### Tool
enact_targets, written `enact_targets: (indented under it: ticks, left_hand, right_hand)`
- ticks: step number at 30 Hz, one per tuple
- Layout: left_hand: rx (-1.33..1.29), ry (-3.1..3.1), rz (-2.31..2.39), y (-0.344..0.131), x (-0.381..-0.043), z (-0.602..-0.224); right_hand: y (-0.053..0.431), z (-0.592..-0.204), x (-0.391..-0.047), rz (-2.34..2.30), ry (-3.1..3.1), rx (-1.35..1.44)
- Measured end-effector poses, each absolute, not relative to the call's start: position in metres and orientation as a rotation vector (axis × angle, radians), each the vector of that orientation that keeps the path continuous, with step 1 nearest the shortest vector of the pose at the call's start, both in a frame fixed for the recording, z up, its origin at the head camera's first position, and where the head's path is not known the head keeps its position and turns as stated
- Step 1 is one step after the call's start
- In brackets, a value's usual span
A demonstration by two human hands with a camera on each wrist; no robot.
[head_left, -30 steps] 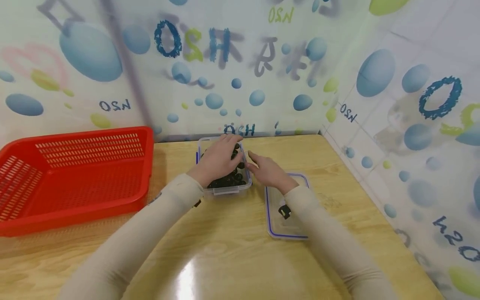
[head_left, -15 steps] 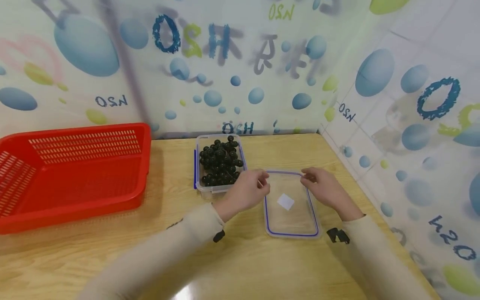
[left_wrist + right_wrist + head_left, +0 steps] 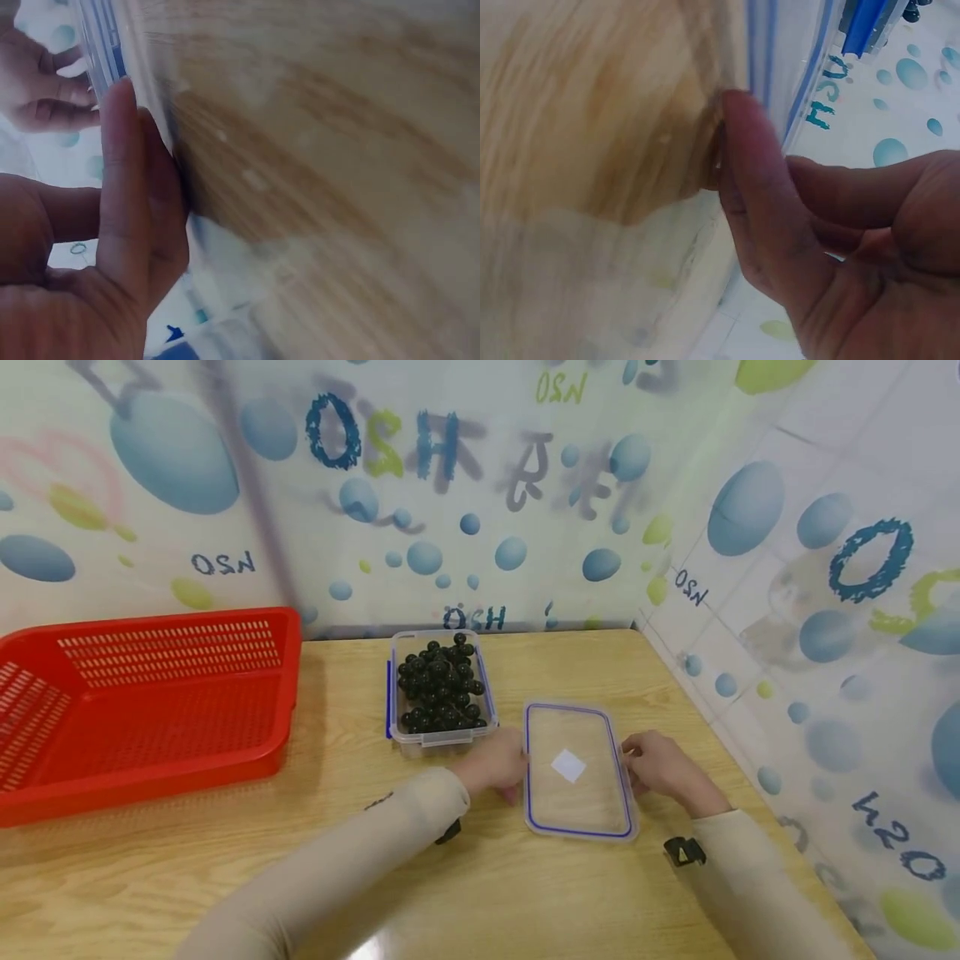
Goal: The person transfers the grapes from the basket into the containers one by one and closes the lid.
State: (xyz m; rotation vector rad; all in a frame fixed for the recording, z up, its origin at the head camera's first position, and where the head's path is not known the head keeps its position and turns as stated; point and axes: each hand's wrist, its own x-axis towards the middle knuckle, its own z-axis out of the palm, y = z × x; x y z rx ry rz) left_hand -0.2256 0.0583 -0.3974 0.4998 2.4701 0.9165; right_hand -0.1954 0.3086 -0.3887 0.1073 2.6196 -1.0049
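A clear plastic lid (image 3: 580, 802) with a blue seal lies between both hands in the head view, a white square label at its middle. My left hand (image 3: 492, 762) holds its left edge, and its fingers (image 3: 124, 161) run along the rim in the left wrist view. At the right edge, my right hand (image 3: 663, 768) pinches the lid; its fingertips (image 3: 742, 112) meet the rim in the right wrist view. Just left and behind stands a clear plastic food container (image 3: 450, 737) heaped with dark grapes (image 3: 441, 681).
A red plastic basket (image 3: 172, 718) stands on the left of the wooden table (image 3: 480, 893). A patterned wall (image 3: 480, 527) rises behind the table, and another wall (image 3: 817, 710) borders its right side.
Both hands have left the container and come down to the lid's two sides, taking hold of it. The lid has shifted slightly. The grapes, uncovered by the hands, stay in the container.
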Motion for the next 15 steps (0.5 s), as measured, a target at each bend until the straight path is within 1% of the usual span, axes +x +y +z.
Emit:
enact_targets:
  ticks: [8, 12, 15]
  left_hand:
    - [0.494, 2.439, 0.996, 0.055, -0.226, -0.398]
    - [0.508, 2.459, 1.056, 0.055, -0.221, -0.396]
    - [0.501, 2.354, 1.301, 0.050, -0.217, -0.387]
  right_hand:
    - [0.308, -0.384, -0.197, -1.032, 2.610, 0.141]
    - [0.313, -0.369, -0.193, -1.117, 2.604, 0.121]
    - [0.315, -0.350, -0.192, -1.181, 2.630, 0.075]
